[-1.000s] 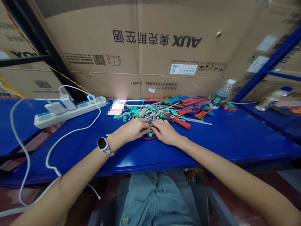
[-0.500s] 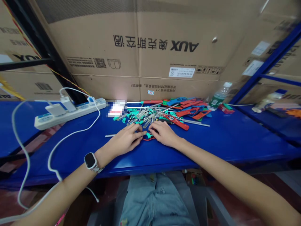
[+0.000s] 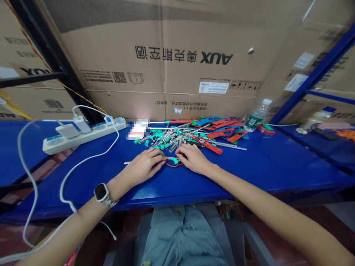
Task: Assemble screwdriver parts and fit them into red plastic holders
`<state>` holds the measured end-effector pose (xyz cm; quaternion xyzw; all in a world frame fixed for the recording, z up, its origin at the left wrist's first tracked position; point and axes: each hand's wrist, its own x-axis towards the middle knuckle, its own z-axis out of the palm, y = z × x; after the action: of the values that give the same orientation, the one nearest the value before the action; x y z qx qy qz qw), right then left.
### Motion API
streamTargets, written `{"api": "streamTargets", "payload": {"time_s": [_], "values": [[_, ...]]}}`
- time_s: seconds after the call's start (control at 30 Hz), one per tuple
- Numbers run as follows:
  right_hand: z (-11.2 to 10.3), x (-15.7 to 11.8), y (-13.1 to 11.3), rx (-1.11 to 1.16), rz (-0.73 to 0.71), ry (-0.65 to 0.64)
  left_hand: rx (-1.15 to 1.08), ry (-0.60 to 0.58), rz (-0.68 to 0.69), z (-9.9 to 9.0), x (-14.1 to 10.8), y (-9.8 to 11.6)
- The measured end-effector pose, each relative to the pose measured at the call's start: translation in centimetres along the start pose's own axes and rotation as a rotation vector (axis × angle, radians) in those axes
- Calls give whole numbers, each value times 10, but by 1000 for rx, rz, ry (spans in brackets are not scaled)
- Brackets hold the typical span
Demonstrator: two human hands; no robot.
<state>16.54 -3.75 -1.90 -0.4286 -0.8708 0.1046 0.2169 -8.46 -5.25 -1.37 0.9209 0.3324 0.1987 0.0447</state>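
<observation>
A red piece with a teal part (image 3: 174, 161) lies on the blue table between my hands, with a thin metal rod sticking out past my left hand. My left hand (image 3: 146, 163) is closed on the left end of this red piece. At its right end, my right hand (image 3: 192, 158) has its fingers closed around it. Just beyond my hands is a pile of metal rods and teal parts (image 3: 166, 136), partly hidden by my fingers. Red and blue handle pieces (image 3: 222, 129) lie at the pile's right side.
A white power strip (image 3: 83, 136) with plugs and a looping white cable (image 3: 66, 177) is at the left. A green-labelled bottle (image 3: 256, 116) stands by a red box (image 3: 265, 129) at the right. Cardboard (image 3: 177, 22) rises behind the blue table (image 3: 249, 173).
My left hand has shifted a little to the left, and more of the red piece and its teal part shows between the hands. My right hand has hardly moved.
</observation>
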Motion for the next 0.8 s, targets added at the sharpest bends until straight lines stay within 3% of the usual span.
{"api": "streamTargets", "payload": {"time_s": [0.1,0.27,0.53,0.8], "values": [[0,0,0,-4,-4,4,-92,24,-77,0,11,-1],[0,0,0,0,-11,-4,-195,-69,-174,3,28,1],[0,0,0,-11,-5,-7,-363,51,-158,10,21,0],[0,1,0,-28,-3,-14,-454,10,-292,8,27,-2]]}}
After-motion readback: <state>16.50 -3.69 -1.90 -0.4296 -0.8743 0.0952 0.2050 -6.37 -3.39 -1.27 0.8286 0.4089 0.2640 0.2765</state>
